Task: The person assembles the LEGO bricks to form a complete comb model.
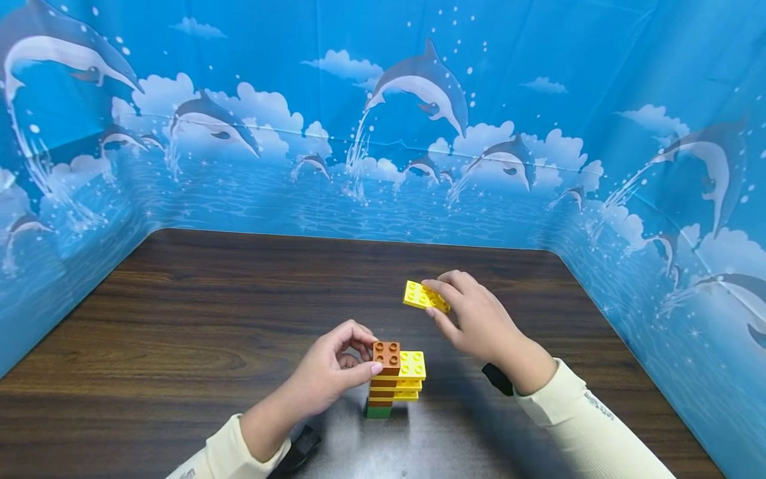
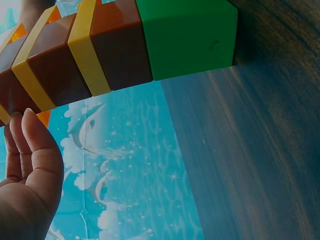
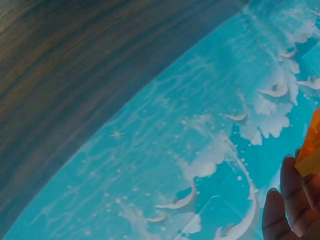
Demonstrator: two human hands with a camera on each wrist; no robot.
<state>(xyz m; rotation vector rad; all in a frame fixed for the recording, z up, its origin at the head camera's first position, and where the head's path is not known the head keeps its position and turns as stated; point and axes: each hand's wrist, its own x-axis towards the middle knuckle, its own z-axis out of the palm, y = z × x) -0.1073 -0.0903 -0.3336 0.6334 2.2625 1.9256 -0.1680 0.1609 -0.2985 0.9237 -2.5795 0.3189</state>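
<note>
A tower of toy building bricks stands on the table, with a green brick [image 1: 379, 412] at its foot and brown bricks alternating with flat yellow bricks [image 1: 413, 364] that jut out to the right. On top sits a brown brick [image 1: 386, 356], which my left hand [image 1: 329, 372] pinches between thumb and fingers. Up close in the left wrist view, the green brick [image 2: 190, 37] and brown layers fill the top, with my left fingers touching the stack. Above and right of the tower, my right hand [image 1: 479, 319] holds a flat yellow brick [image 1: 419, 295], studs upward; only its corner shows in the right wrist view.
The dark wood-grain table [image 1: 239, 299] lies beneath both hands. A blue curtain [image 1: 287, 193] printed with dolphins and clouds surrounds its back and sides. Black wrist straps [image 1: 498, 379] show below the cream sleeves [image 1: 592, 412].
</note>
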